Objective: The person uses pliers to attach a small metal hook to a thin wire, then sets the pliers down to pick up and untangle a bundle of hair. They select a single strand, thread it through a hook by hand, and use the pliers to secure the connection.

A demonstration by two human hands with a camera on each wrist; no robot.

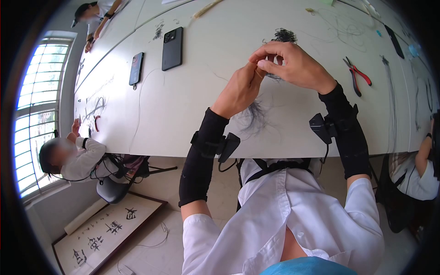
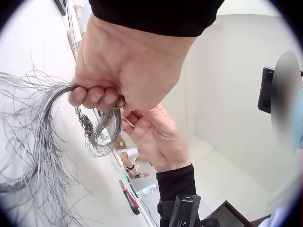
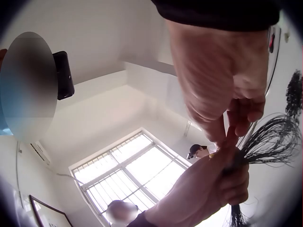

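My left hand (image 1: 242, 89) grips a bundle of thin grey strands (image 2: 45, 113), its fingers curled round it. One end folds into a loop (image 2: 105, 135) beyond the fist, and the loose ends (image 1: 253, 117) fan out low over the table. A thin yellow band (image 2: 117, 107) shows on the bundle beside the left thumb. My right hand (image 1: 298, 64) meets the left at the fingertips, its thumb and finger pinching the band there. The pinch itself is partly hidden by the fingers. Just beyond the hands lies a pile of small dark curled pieces (image 1: 285, 35).
Red-handled pliers (image 1: 357, 76) lie to the right on the white table (image 1: 192, 114). Two phones, one large (image 1: 172, 48) and one smaller (image 1: 136, 68), lie on the left. Loose strands (image 1: 339, 30) are scattered at the back. Other people sit at the table's sides.
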